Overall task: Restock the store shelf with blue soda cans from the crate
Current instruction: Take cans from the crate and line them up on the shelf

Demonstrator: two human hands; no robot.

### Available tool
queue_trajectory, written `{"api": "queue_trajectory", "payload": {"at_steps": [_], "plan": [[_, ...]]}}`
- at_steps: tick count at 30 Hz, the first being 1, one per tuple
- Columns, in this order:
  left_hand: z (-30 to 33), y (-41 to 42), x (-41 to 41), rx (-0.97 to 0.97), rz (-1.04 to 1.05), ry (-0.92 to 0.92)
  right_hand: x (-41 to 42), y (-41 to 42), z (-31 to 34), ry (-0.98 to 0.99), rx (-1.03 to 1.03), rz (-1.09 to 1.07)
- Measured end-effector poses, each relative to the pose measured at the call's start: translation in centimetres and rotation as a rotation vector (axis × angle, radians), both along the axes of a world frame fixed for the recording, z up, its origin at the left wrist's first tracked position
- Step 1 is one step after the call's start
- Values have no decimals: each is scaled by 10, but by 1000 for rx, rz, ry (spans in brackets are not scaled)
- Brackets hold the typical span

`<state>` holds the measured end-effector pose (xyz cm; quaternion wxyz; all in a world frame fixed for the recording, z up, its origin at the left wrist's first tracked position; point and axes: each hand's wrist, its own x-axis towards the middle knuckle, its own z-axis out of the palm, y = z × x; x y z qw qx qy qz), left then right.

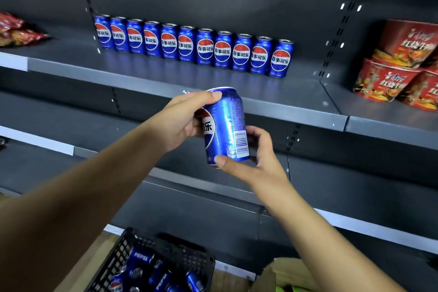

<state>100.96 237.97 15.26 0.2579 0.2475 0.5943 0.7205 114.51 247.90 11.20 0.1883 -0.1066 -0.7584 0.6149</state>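
Looking down from the head camera, a black crate (123, 251) sits at the bottom edge, and several blue cans lie loose inside it, on their sides or tilted. On the grey shelf (147, 71) above, a row of cans (193, 46) stands upright in one line, close side by side, logos to the front. At the right, on the next shelf section, red noodle bowls (388, 78) are stacked; at the far left lie red snack bags (16, 31). A cardboard box (284, 272) shows partly at the bottom, beside the crate. Lower shelves run behind the arms. Both forearms reach forward and up. Between the two hands one can (225, 125) is held upright in the air, in front of the shelf edge and below the row, not touching the shelf. The left hand (180, 121) grips its upper part, fingers curled round the left side and one fingertip at the top rim. The right hand (256, 156) holds the lower part, thumb pressing at the bottom front and fingers curled behind it.
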Motion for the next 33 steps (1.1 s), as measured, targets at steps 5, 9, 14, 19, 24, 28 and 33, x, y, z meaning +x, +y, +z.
{"api": "queue_trajectory", "payload": {"at_steps": [5,9,14,19,24,28,33], "plan": [[4,-10,-2,43,-143,-41,-3,4,0,-97,-317,294],[4,-13,1,83,-175,-57,-7,-5,-3,-104,-430,305],[-9,-14,6,113,-80,-80,-9,-11,-7,-84,-535,282],[-18,-11,13,86,19,-101,-13,-15,-15,-77,-517,137],[-13,-4,28,27,165,-47,-12,-26,-7,-53,-349,-7],[-11,5,43,77,276,-115,-15,-38,-9,-37,-243,-106],[0,1,47,141,292,-108,-10,-38,-2,-9,-279,-40]]}}
